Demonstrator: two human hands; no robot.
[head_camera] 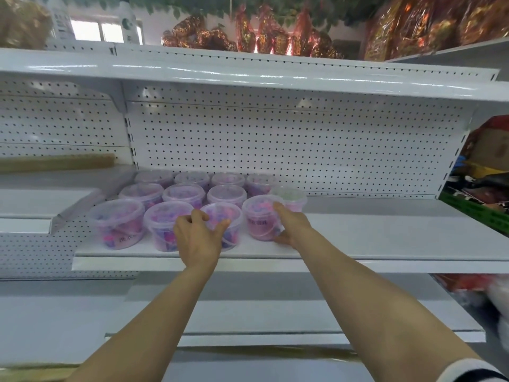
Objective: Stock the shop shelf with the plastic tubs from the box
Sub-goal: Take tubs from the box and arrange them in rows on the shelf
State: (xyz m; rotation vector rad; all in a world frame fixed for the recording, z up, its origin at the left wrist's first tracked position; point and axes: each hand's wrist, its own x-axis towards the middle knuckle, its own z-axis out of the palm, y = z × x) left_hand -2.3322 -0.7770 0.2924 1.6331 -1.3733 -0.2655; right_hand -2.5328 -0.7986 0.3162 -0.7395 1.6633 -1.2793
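Head view: about a dozen tubs (181, 193) stand in rows on the shelf (385, 238). Right hand (292, 226) grasps the end tub (261, 219); left hand (199, 232) cups another tub (221, 219). Shelf space remains; box unseen.

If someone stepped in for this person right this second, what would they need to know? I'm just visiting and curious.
Left hand: fingers curled round the third front-row tub, near its rim.
Right hand: grips the fourth front-row tub, thumb at its rim, fingers low on its side.
Tubs: all lidded, packed at the left end of the middle shelf, four in the front row, with further rows behind, plus one pale-lidded tub at the right edge.
Done: roughly a dozen tubs shelved.
Left: settle these two tubs, then fill the bare shelf to the right. The box is out of view.
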